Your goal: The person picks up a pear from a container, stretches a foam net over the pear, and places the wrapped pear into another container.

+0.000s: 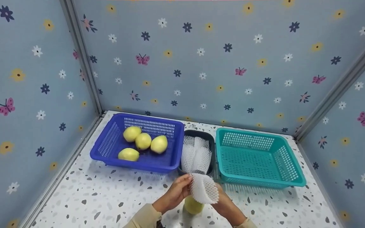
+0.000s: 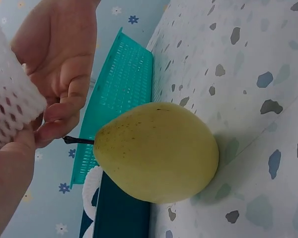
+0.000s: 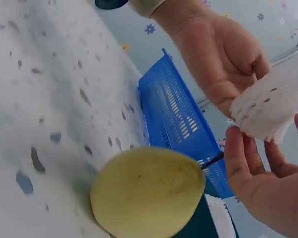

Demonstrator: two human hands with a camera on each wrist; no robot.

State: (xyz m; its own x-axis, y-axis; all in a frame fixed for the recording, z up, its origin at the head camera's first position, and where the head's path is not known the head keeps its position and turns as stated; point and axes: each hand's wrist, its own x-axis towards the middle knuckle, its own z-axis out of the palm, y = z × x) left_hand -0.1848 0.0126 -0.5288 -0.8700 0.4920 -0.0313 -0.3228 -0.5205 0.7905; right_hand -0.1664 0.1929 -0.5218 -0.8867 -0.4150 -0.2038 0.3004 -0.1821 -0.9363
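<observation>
A white foam fruit net (image 1: 204,189) is held between both hands, just above a yellow-green pear (image 1: 193,205). My left hand (image 1: 177,191) pinches the net's left edge; my right hand (image 1: 223,201) grips its other side, partly hidden behind it in the head view. Standing on the table with its stem up, the pear (image 2: 156,152) is touched by neither hand. In the right wrist view, the fingers of both hands hold the rim of the net (image 3: 268,106) close to the pear's stem.
At the left, a blue basket (image 1: 138,165) contains several pears (image 1: 143,141). A dark bin (image 1: 213,152) with white foam nets (image 1: 196,155) stands in the middle. To the right is a teal basket (image 1: 261,182). Patterned walls (image 1: 201,63) enclose the speckled table (image 1: 106,193).
</observation>
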